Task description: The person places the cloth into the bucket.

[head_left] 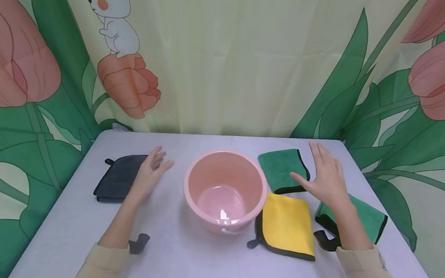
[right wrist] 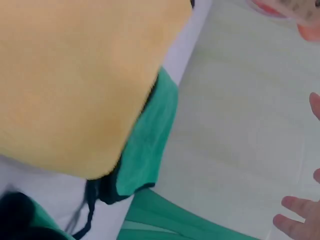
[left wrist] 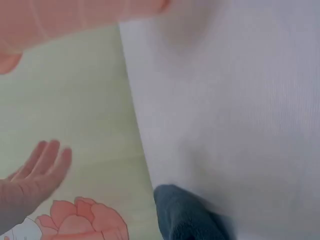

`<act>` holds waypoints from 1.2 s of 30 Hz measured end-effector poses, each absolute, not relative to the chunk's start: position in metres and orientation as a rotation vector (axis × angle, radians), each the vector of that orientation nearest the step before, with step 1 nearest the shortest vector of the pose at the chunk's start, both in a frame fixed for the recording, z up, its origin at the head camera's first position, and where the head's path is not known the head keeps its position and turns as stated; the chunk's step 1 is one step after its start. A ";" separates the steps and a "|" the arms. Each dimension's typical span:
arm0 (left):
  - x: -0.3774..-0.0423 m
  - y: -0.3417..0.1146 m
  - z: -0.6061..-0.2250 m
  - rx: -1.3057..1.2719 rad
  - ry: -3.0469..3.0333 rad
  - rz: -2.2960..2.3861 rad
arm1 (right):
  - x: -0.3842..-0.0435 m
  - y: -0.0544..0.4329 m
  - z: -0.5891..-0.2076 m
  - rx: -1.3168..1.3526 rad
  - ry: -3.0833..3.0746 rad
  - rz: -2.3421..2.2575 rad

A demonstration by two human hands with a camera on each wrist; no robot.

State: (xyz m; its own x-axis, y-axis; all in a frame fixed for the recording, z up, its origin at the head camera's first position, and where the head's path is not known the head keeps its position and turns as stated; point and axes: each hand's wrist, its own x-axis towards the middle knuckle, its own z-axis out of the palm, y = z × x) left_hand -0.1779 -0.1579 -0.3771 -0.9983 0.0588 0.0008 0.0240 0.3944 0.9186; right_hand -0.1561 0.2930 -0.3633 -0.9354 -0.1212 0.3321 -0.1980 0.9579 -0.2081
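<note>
Behind the pale grey bench [head_left: 198, 262] hangs a curtain [head_left: 222, 59] printed with tulips, green leaves and a small white cartoon animal. Near the middle of the bench stands a pink basin [head_left: 225, 189], upright and with nothing in it. The left hand [head_left: 150, 170] hovers with its fingers straight and spread, holding nothing, between the basin and a dark grey cloth [head_left: 117, 182] that lies toward the bench's left edge. The right hand [head_left: 322, 175], likewise released with fingers spread, hangs just over the bench beside a folded green cloth [head_left: 280, 167] toward the far right corner. A yellow cloth [head_left: 287, 226] with black trim lies just right of the basin, near the front edge. Another green cloth [head_left: 366, 215] lies partly under the right forearm by the right edge.
</note>
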 end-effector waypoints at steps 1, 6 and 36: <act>-0.176 -0.157 -0.375 0.066 2.500 1.795 | -0.153 0.290 -0.366 0.258 -2.776 0.333; -0.166 -0.154 -0.369 0.032 2.076 2.056 | -0.134 0.278 -0.383 0.332 -2.767 0.292; -0.139 -0.130 -0.371 0.004 1.822 2.022 | -0.061 0.241 -0.453 0.465 -3.123 0.204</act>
